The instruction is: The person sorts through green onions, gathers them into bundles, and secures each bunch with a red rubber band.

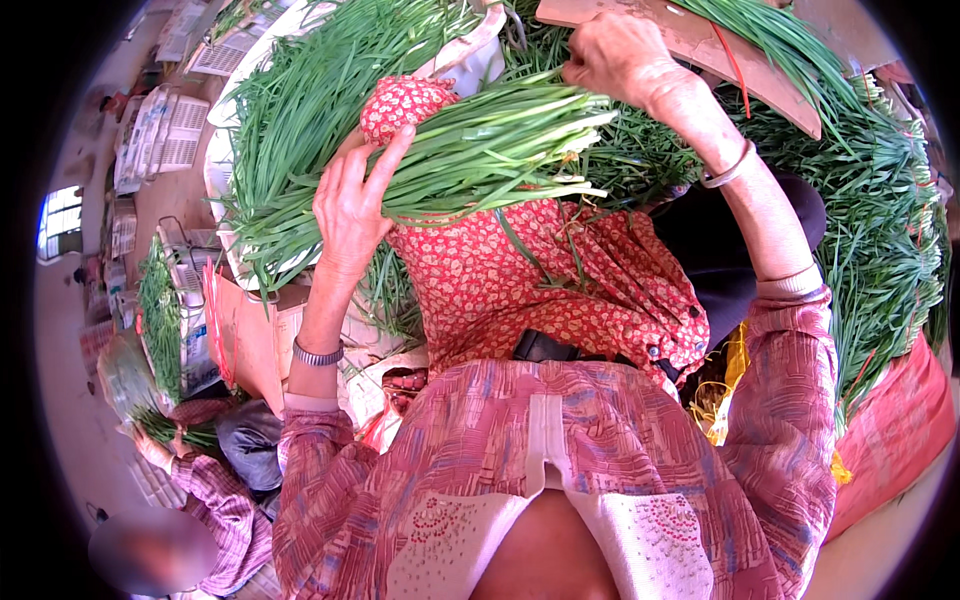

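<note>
two hands: both are up over the lap, working one bunch of green chives (480, 150).
left hand (350, 205): at about 9 o'clock of the bunch, fingers (385, 165) wrapped round the stalks near the middle and pressed against them, thumb side hidden.
right hand (615, 55): at about 1 o'clock of the bunch, fingers curled down and pressed together at the pale root end; i cannot tell whether they pinch stalks or only touch them.
bunch: lies slantwise across a red flowered apron (540, 290), root ends toward 3 o'clock, leaf tips fanning toward 8 o'clock.
risk, loose stalks: the bunch looks untied, so a slack left grip would likely let stalks slide out toward the lap.
risk, bruising: too tight a squeeze at the middle could bend or crush the soft leaves.
risk, mixing: trimmed stalks could fall back among the loose greens, which lie just beside.
white sack (225, 150): at 10 o'clock, open and heaped with long chives.
red sack (900, 420): at 4 o'clock, chives (880, 230) piled above it.
cardboard (720, 50): at 12 o'clock, a flat piece over the greens.
other person (215, 500): at 7 o'clock, a checked sleeve beside more greens.
</note>
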Demonstrator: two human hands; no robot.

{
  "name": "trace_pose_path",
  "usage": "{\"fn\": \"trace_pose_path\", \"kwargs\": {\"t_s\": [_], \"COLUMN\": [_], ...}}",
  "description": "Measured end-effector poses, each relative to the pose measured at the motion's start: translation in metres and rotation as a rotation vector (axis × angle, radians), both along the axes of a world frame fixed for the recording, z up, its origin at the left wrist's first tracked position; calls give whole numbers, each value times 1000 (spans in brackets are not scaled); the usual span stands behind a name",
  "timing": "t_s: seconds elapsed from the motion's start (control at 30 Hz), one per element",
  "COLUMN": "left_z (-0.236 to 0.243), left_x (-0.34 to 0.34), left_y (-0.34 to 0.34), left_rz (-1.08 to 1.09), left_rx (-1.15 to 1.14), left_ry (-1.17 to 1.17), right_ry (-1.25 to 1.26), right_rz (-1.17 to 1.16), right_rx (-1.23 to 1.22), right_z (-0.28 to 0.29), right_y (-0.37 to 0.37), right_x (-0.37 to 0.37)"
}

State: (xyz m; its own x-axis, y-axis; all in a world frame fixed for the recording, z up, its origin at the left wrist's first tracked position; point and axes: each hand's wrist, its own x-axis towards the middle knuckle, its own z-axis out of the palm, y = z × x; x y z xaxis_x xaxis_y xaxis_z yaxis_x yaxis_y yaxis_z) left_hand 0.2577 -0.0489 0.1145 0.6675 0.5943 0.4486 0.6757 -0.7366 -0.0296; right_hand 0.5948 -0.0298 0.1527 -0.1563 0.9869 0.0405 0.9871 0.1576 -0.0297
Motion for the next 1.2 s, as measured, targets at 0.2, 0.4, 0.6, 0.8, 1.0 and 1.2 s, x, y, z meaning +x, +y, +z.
{"fn": "trace_pose_path", "kwargs": {"t_s": [0.2,0.4,0.6,0.8,1.0,1.2], "left_z": [-2,0,1,4,17,-3], "left_x": [1,-4,3,1,-6,-16], "left_y": [5,9,8,10,15,32], "left_rz": [19,62,63,108,150,144], "left_rx": [-67,-254,-215,-303,-558,-692], "left_ry": [-91,-238,-242,-255,-316,-532], "right_ry": [-31,234,611,539,306,145], "right_rz": [-271,-155,78,-21,-73,-343], "right_rx": [5,246,274,386,593,374], "right_z": [-38,-29,-28,-45,-48,-50], "right_y": [-22,-67,-73,-62,-55,-70], "right_x": [93,78,8,-10,35,112]}}
